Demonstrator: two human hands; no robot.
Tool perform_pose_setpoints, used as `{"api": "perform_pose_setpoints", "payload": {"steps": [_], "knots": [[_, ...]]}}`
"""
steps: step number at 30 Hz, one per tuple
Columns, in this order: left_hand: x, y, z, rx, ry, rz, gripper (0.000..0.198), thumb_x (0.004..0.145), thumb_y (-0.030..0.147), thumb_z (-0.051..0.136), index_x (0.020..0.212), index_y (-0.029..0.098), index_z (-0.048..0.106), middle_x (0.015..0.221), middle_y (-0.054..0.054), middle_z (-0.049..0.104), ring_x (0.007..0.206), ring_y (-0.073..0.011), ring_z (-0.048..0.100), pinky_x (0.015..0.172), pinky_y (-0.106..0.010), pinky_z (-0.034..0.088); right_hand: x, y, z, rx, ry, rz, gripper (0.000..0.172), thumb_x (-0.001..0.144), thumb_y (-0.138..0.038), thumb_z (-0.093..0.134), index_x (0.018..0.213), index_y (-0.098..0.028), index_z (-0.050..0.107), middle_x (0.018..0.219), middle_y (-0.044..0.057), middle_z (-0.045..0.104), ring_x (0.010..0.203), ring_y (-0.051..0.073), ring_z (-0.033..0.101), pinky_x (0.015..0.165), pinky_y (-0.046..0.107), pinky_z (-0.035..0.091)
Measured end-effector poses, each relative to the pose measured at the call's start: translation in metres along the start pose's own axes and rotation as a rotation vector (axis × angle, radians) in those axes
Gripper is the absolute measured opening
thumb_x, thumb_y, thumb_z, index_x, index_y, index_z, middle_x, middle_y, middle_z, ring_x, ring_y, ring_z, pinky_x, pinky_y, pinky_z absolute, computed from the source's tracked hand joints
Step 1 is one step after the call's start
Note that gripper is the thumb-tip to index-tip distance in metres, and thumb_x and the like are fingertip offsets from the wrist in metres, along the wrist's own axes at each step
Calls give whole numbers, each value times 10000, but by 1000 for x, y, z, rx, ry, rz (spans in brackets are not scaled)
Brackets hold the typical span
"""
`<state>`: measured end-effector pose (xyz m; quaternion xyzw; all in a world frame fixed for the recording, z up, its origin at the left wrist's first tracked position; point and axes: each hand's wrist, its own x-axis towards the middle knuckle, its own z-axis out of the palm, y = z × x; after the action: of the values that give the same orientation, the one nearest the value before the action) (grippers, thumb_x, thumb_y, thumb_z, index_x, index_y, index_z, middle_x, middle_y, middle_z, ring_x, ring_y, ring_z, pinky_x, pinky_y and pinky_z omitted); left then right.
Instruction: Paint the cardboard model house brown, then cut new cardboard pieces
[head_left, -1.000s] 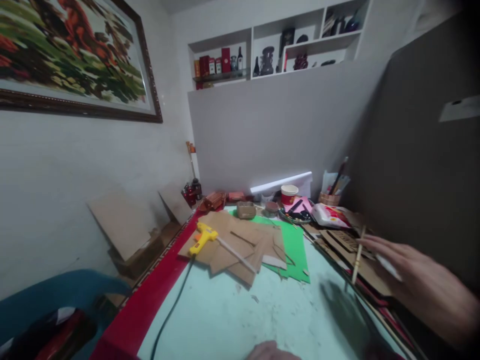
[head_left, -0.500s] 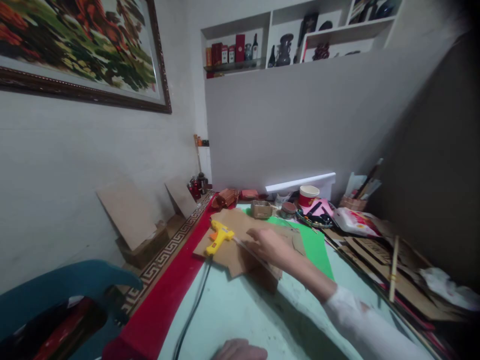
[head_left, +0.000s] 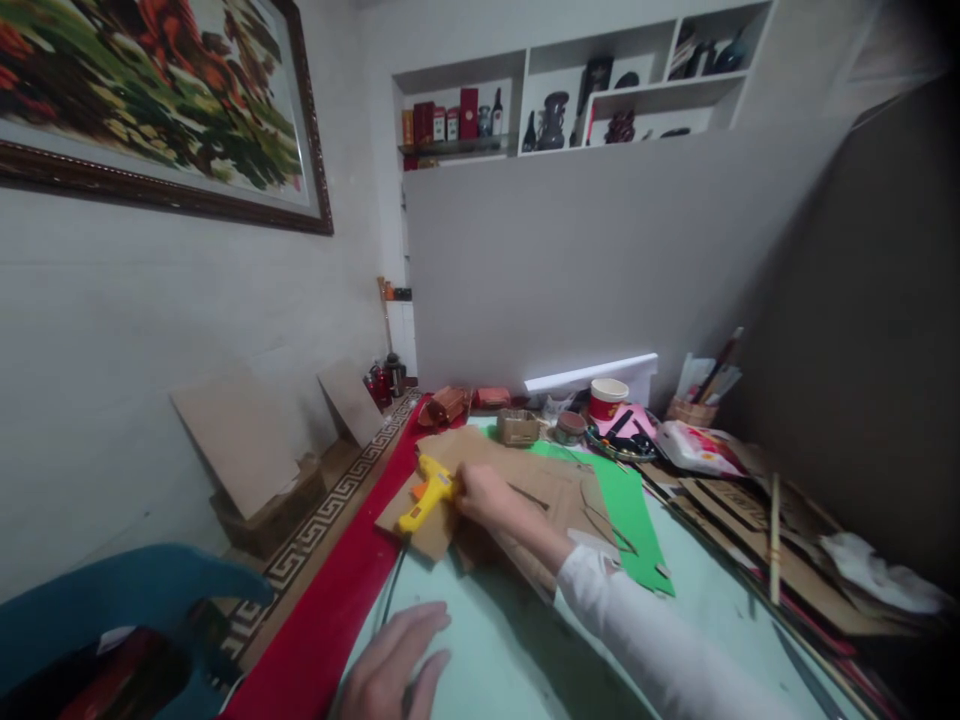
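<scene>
The yellow glue gun (head_left: 432, 494) lies on cardboard sheets (head_left: 525, 466); the right hand (head_left: 480, 491) curls at its rear, grip unclear. The left hand (head_left: 396, 655) is loosely spread over the counter (head_left: 484, 640). Best held by its body, cord (head_left: 392, 582) slack.

Passage: mint tabletop (head_left: 712, 565) right of white sleeve (head_left: 637, 620) | Obstacles: glue-gun cord (head_left: 391, 580) left — cardboard stack (head_left: 814, 572) right
</scene>
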<state>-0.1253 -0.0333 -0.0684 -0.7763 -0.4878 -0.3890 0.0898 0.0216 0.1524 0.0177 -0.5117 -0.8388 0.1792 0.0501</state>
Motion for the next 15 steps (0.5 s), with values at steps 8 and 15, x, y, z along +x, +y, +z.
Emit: {"api": "perform_pose_setpoints", "payload": {"steps": [8,15], "knots": [[27,-21,0,311,-4,-326,346,925,253,533,1164,40,663,1052,-215,695,961,-353,620,841,-552,556,-42,-12,9,138,23,14,308,967,-346,632,1212,-160,617,1209,89,640,1031,230,655,870,440,564],[34,-15,0,302,-281,-509,355,939,263,576,1256,107,611,1104,-136,665,1060,-281,626,918,-471,519,-72,1,30,371,44,-50,299,972,-343,626,1207,-158,613,1155,77,655,966,210,668,830,414,576]]}}
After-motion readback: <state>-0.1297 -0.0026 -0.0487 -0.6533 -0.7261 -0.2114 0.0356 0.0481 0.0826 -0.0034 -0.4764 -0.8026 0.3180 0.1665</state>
